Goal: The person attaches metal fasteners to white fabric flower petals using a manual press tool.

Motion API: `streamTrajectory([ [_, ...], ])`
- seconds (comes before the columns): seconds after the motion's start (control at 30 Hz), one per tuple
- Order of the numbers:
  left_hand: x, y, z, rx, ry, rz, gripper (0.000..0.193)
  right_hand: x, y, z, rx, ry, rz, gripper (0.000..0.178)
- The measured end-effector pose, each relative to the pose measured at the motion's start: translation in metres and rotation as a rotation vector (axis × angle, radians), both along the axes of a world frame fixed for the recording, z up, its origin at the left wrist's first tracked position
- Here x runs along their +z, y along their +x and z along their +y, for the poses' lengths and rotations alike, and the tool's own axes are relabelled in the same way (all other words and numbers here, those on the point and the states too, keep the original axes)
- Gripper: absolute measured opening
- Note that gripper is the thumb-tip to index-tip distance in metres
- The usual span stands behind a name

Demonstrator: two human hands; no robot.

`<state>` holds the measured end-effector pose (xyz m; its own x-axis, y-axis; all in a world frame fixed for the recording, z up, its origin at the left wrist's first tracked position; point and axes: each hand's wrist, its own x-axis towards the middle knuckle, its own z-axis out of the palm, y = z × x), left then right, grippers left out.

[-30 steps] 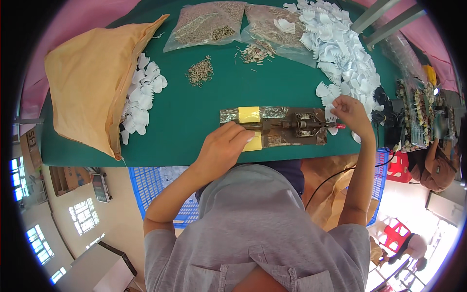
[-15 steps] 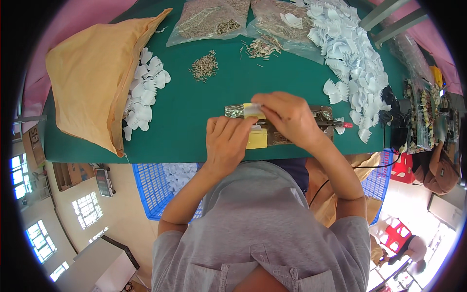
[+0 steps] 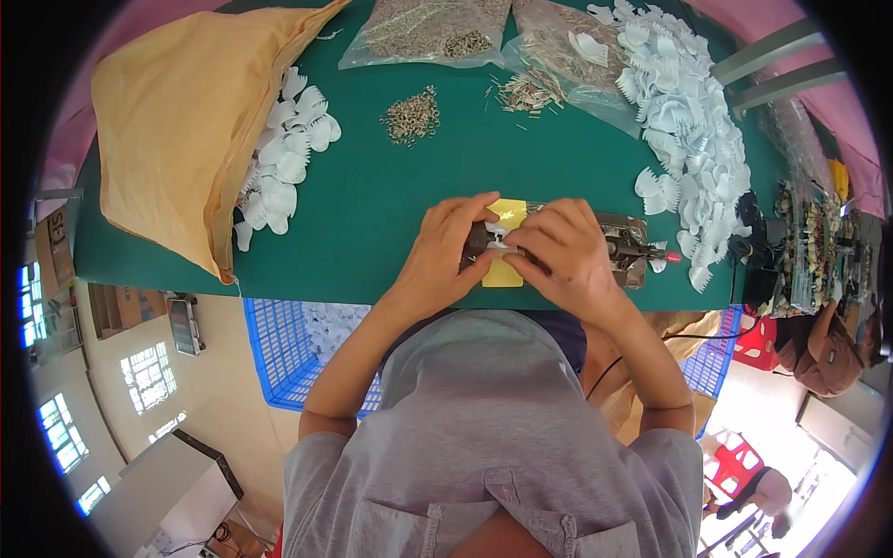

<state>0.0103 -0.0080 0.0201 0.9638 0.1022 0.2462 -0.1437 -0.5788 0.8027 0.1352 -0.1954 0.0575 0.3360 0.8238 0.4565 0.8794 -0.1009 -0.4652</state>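
Both hands meet at the near edge of the green worktop (image 3: 391,195), over a small metal jig (image 3: 625,244). Left hand (image 3: 445,256) and right hand (image 3: 564,249) each pinch a small white part (image 3: 499,244) between fingertips, holding it just above a yellow pad (image 3: 506,216) that pokes out above and below the fingers. Fingers of both hands curled tight on the part; its exact shape is too hidden to tell. The jig extends to the right from under the right hand, a red tip (image 3: 672,257) at its far end. Left of the hands, well apart: a tan sack (image 3: 177,130) lying open, white fan-shaped pieces (image 3: 284,167) spilling from its mouth. Far side of the worktop: a small heap of metal bits (image 3: 411,115), two clear bags (image 3: 423,33) of similar stock, loose pins (image 3: 526,93) beside them. A larger drift of white pieces (image 3: 684,121) runs down the right side. Blue crate (image 3: 279,344) sits below the worktop edge.
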Motion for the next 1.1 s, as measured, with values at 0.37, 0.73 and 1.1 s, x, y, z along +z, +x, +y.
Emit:
streamTrajectory([
  [0.37,-0.01,-0.001,-0.007,0.049,-0.083,0.0,0.071,-0.027,-0.01,0.003,-0.053,0.192,0.004,0.022],
  [0.73,-0.027,-0.002,-0.008,0.066,-0.119,-0.057,0.068,-0.005,-0.005,0.007,-0.146,0.088,0.371,0.015],
  [1.1,-0.021,-0.003,-0.011,0.105,-0.147,-0.039,0.076,0.001,0.021,0.013,-0.036,-0.198,0.503,0.009],
])
